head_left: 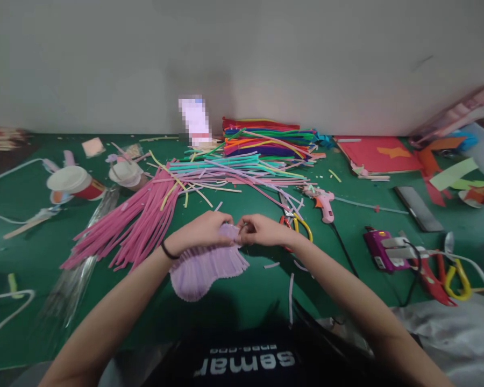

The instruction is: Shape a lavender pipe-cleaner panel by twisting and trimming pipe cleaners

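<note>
Low over the green table hangs a lavender piece [205,269] of pipe cleaners laid side by side, curved and ridged like a petal or fan. My left hand [207,231] grips its upper edge, the fingers curled over it. At the piece's upper right corner, my right hand [262,231] pinches with thumb and fingertips; just what lies between those fingertips is partly hidden. Both hands nearly touch each other. Beyond my right wrist lie red-and-yellow-handled scissors [306,228], partly covered by my forearm. Short lavender offcuts [291,295] are scattered to the right.
Pink pipe cleaners [133,226] spread at the left, with multicoloured bundles [270,140] behind. A pink glue gun [326,207], a dark phone [418,208] and a purple power strip [379,250] with cables sit right. Lidded cups [76,183] stand left.
</note>
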`<action>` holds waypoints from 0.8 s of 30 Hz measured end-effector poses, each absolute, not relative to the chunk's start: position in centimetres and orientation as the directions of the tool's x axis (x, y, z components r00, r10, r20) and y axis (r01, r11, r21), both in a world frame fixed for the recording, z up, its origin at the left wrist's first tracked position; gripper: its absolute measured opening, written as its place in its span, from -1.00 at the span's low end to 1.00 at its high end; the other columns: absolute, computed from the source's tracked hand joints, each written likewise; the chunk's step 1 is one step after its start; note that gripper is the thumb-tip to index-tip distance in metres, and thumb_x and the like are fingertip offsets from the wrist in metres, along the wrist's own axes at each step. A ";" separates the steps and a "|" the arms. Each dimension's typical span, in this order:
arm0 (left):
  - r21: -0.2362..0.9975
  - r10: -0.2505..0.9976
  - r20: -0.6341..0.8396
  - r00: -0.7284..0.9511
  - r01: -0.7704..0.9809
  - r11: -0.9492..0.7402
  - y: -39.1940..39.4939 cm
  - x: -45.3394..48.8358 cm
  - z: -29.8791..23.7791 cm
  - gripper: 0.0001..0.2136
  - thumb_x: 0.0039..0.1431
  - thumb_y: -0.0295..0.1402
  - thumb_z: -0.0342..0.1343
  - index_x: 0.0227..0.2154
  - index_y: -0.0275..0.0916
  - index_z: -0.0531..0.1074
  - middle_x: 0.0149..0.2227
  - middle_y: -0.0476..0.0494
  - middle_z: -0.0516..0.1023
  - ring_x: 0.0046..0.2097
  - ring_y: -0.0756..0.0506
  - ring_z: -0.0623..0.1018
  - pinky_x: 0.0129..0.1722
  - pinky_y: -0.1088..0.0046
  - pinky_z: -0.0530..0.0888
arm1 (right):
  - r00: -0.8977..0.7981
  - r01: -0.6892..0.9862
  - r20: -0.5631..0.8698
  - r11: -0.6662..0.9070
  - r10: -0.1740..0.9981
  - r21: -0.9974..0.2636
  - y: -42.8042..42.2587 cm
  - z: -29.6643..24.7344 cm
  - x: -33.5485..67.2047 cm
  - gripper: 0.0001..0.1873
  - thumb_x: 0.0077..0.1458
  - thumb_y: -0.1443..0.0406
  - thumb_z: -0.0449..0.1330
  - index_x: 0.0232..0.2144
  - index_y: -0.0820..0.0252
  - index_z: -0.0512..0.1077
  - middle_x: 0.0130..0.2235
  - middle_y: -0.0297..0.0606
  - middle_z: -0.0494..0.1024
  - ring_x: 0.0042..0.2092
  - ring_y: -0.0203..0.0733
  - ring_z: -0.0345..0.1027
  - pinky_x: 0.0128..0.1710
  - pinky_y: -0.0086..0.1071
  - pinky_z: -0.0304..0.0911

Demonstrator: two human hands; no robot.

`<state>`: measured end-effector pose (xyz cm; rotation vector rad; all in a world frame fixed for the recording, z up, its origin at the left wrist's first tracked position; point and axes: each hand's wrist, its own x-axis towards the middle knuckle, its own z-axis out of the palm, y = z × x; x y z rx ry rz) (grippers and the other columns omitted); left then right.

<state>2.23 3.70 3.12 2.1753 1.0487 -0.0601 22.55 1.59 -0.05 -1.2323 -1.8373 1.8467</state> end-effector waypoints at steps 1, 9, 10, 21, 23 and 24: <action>0.591 0.659 -0.338 0.672 0.697 -0.407 4.1 2.4 2.7 -0.67 -0.06 -0.09 0.17 -0.31 -0.23 0.47 -0.39 -0.05 0.54 -0.30 -0.15 0.51 -0.34 0.44 0.31 | -0.596 0.403 -0.371 -0.134 0.713 -0.905 1.4 0.1 22.4 -0.67 -0.10 0.24 0.33 -0.30 0.20 0.32 -0.44 -0.35 0.55 -0.41 -0.28 0.42 -0.40 -0.45 0.26; 0.701 0.657 -0.335 0.676 0.644 -0.305 4.4 2.0 1.9 -0.72 -0.11 -0.15 0.18 -0.39 -0.25 0.44 -0.41 0.00 0.48 -0.32 -0.11 0.46 -0.38 0.47 0.27 | -0.436 0.509 -0.357 -0.101 0.826 -0.855 0.4 -0.1 21.5 -0.70 -0.16 0.41 0.30 -0.34 0.16 0.30 -0.48 -0.40 0.56 -0.41 -0.27 0.45 -0.42 -0.49 0.20; 0.706 0.656 -0.340 0.674 0.644 -0.295 4.4 2.0 2.0 -0.72 -0.11 -0.15 0.18 -0.40 -0.26 0.44 -0.42 0.00 0.48 -0.33 -0.11 0.46 -0.38 0.48 0.27 | -0.428 0.506 -0.354 -0.104 0.832 -0.856 0.3 -0.1 21.4 -0.71 -0.16 0.43 0.28 -0.35 0.16 0.30 -0.49 -0.40 0.56 -0.41 -0.27 0.46 -0.41 -0.49 0.20; 0.812 0.679 -0.273 0.682 0.541 -0.217 4.2 3.0 1.5 -0.73 0.04 -0.13 0.11 -0.47 -0.27 0.49 -0.50 0.02 0.48 -0.40 -0.04 0.41 -0.40 0.51 0.27 | -0.331 0.593 -0.265 -0.019 0.906 -0.805 -0.6 0.8 21.5 -0.74 -0.11 0.39 0.25 -0.36 0.12 0.24 -0.49 -0.41 0.58 -0.43 -0.26 0.43 -0.43 -0.45 0.15; 0.833 0.669 -0.278 0.689 0.520 -0.190 4.3 2.9 1.3 -0.73 0.04 -0.14 0.12 -0.44 -0.27 0.51 -0.47 0.01 0.51 -0.38 -0.04 0.43 -0.37 0.51 0.29 | -0.336 0.575 -0.268 -0.029 0.903 -0.818 -0.7 1.0 21.6 -0.72 -0.10 0.39 0.26 -0.35 0.12 0.24 -0.48 -0.41 0.58 -0.43 -0.27 0.44 -0.42 -0.46 0.15; 0.840 0.663 -0.283 0.693 0.512 -0.177 4.3 2.9 1.3 -0.73 0.03 -0.14 0.12 -0.42 -0.27 0.52 -0.44 0.00 0.53 -0.36 -0.05 0.45 -0.35 0.50 0.30 | -0.336 0.568 -0.272 -0.036 0.902 -0.822 -0.8 1.0 21.6 -0.71 -0.10 0.39 0.27 -0.34 0.13 0.24 -0.48 -0.41 0.58 -0.43 -0.27 0.44 -0.42 -0.46 0.15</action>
